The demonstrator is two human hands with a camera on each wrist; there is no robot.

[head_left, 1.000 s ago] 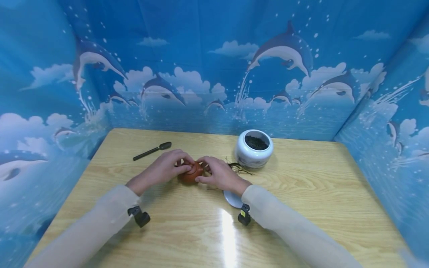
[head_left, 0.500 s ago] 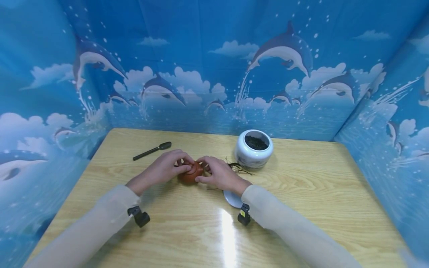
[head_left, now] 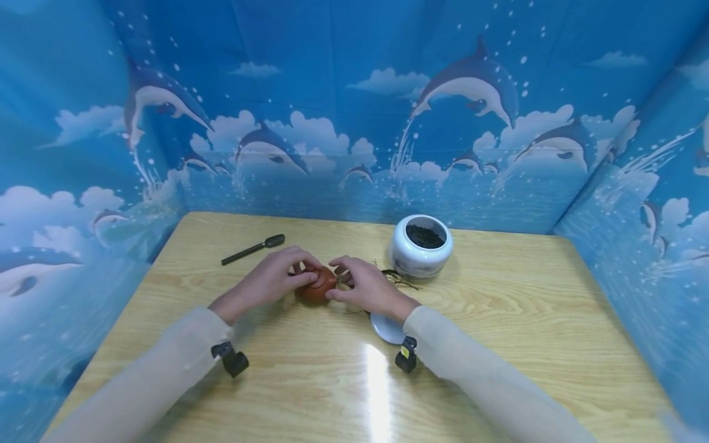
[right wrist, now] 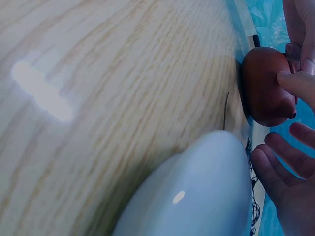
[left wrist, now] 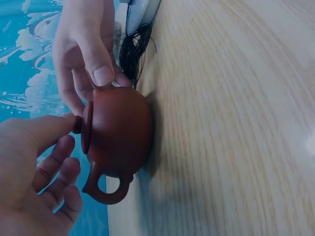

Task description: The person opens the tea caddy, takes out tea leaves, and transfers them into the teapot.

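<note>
A reddish-brown clay teapot (head_left: 314,295) stands on the table between both hands, its lid (left wrist: 87,128) seated on top. My left hand (head_left: 279,275) pinches the lid's knob (left wrist: 78,124) near the thumb tip, the other fingers loosely bent. The teapot's handle (left wrist: 109,197) lies on this hand's side. My right hand (head_left: 370,290) is at the spout side, thumb against the teapot in the right wrist view, its other fingers spread loosely beside the spout (right wrist: 291,116) and holding nothing.
A white jar (head_left: 416,261) of dark leaves stands behind the right hand. Thin dark strands (head_left: 400,280) lie beside it. A white domed piece (right wrist: 192,196) lies under the right wrist. A dark long-handled scoop (head_left: 252,250) is at the back left.
My right hand has shifted slightly right, its fingertips easing away from the teapot's top. The left hand stays on the lid knob, and the teapot stands in the same place.
</note>
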